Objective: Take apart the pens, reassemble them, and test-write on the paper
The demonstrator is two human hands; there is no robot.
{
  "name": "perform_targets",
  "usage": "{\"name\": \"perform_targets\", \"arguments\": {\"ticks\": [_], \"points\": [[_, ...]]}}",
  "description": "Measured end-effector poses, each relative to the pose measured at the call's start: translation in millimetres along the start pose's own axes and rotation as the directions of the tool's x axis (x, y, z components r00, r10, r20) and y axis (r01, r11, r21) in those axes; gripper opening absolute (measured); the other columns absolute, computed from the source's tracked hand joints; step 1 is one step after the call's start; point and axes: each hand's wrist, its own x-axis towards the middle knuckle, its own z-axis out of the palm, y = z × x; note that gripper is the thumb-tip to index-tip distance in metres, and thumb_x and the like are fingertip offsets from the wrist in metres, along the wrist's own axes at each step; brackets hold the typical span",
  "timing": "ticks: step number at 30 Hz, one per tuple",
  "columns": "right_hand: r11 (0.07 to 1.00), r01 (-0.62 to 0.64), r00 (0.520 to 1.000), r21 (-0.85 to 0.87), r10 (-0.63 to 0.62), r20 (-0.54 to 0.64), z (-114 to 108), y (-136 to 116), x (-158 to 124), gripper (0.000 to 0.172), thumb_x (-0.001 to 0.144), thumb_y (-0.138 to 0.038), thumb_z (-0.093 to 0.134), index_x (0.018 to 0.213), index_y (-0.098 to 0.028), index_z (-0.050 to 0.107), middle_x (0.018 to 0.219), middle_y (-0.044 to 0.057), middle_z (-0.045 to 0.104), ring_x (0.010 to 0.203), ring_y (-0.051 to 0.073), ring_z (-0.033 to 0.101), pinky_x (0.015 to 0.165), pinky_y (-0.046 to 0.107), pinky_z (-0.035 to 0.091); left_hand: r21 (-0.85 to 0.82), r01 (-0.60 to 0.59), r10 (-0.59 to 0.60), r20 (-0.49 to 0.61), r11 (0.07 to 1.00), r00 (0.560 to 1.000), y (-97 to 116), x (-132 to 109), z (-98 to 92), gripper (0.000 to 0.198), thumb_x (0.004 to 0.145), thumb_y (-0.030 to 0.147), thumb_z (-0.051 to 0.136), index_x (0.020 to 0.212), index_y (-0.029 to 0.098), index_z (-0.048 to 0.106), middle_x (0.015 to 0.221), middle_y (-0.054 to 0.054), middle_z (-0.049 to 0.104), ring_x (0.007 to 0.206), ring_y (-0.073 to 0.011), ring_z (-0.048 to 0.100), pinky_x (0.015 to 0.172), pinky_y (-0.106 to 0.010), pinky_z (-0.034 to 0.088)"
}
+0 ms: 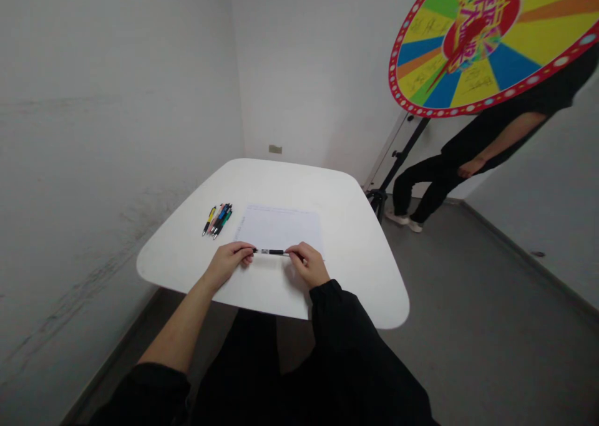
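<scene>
Between my two hands a black and white pen (271, 252) lies level, held at both ends. My left hand (230, 261) pinches its left end. The fingers of my right hand (307, 264) close round the other end, which they partly cover. Just beyond the pen, a sheet of white paper (281, 225) rests on the table, with faint marks along its top and left edges. Left of the paper is a bunch of several pens (221, 219) in yellow, pink, blue, green and black, side by side.
The white table (299, 179) has rounded corners and stands near the left wall (116, 101). At the right, a colourful prize wheel (515, 52) rises on a black stand (402, 158). A person in black clothes (468, 145) stands behind it on the grey floor.
</scene>
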Motion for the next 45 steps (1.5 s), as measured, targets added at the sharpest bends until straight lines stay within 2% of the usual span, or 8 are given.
{"name": "perform_targets", "arguments": {"ticks": [4,8,16,22,26,30,37,45], "points": [[0.999,-0.025,0.999,0.03,0.025,-0.03,-1,0,0,0.023,0.095,-0.026,0.05,0.098,-0.021,0.073,0.078,0.003,0.062,0.073,0.017,0.057,0.07,0.03,0.045,-0.022,0.005,-0.005,-0.008,1.0,1.0,-2,0,-0.2,0.033,0.075,0.043,0.071,0.091,0.014,0.076,0.072,-0.004,0.074,0.062,-0.0164,0.066,0.065,-0.03,0.055],[0.99,-0.122,0.987,0.065,0.129,-0.099,-2,1,-2,0.026,0.093,-0.031,0.052,0.108,-0.021,0.071,0.078,0.001,0.064,0.07,0.016,0.059,0.07,0.03,0.048,-0.046,0.001,-0.002,-0.016,0.999,1.0,-4,1,-0.5,0.033,0.075,0.043,0.072,0.091,0.014,0.076,0.071,-0.005,0.074,0.061,-0.0158,0.066,0.063,-0.029,0.055],[0.942,-0.27,0.939,0.2,0.303,-0.164,-2,5,3,0.025,0.092,-0.04,0.058,0.101,-0.02,0.069,0.088,0.005,0.076,0.081,0.019,0.071,0.078,0.033,0.056,-0.072,0.006,-0.001,0.07,0.997,0.998,-2,-4,-1.7,0.029,0.075,0.039,0.074,0.089,0.014,0.077,0.068,-0.005,0.073,0.059,-0.0154,0.065,0.059,-0.027,0.053],[0.968,-0.213,0.974,0.135,0.221,-0.049,5,8,33,0.025,0.095,-0.038,0.059,0.117,-0.026,0.063,0.1,0.002,0.078,0.089,0.018,0.073,0.086,0.033,0.056,-0.122,0.016,-0.003,0.103,0.992,0.995,11,-12,-1.3,0.027,0.072,0.037,0.076,0.084,0.013,0.077,0.064,-0.005,0.071,0.057,-0.0164,0.065,0.054,-0.027,0.052],[0.99,-0.124,0.992,-0.068,0.126,0.03,24,15,64,0.014,0.096,-0.035,0.06,0.1,-0.026,0.07,0.099,0.002,0.076,0.087,0.018,0.069,0.085,0.033,0.053,-0.184,-0.002,0.024,0.118,0.983,0.993,16,-15,-1.1,0.024,0.071,0.035,0.076,0.081,0.013,0.077,0.063,-0.005,0.071,0.055,-0.0154,0.064,0.053,-0.026,0.052],[0.96,0.003,0.995,-0.281,0.024,0.094,55,19,90,0.008,0.09,-0.027,0.071,0.094,-0.023,0.076,0.098,0.006,0.069,0.099,0.022,0.059,0.095,0.037,0.046,-0.217,-0.008,0.04,0.142,0.976,0.989,18,-16,-1.4,0.022,0.072,0.034,0.076,0.081,0.013,0.078,0.062,-0.005,0.071,0.054,-0.0143,0.063,0.052,-0.025,0.051],[0.919,-0.013,0.968,-0.394,0.111,0.227,97,19,112,0.01,0.088,-0.026,0.074,0.096,-0.024,0.079,0.101,0.007,0.061,0.101,0.022,0.052,0.095,0.035,0.041,-0.252,-0.029,0.067,0.144,0.967,0.987,14,-13,-1.6,0.022,0.073,0.034,0.077,0.081,0.014,0.078,0.063,-0.004,0.071,0.054,-0.0139,0.064,0.055,-0.026,0.053],[0.929,-0.025,0.941,-0.369,0.146,0.304,103,26,116,0.01,0.087,-0.029,0.076,0.096,-0.024,0.079,0.099,0.007,0.064,0.097,0.021,0.052,0.094,0.034,0.037,-0.207,-0.022,0.052,0.145,0.978,0.988,10,-11,-1.9,0.027,0.075,0.039,0.076,0.085,0.013,0.077,0.063,-0.005,0.071,0.056,-0.016,0.065,0.058,-0.029,0.055]]}}
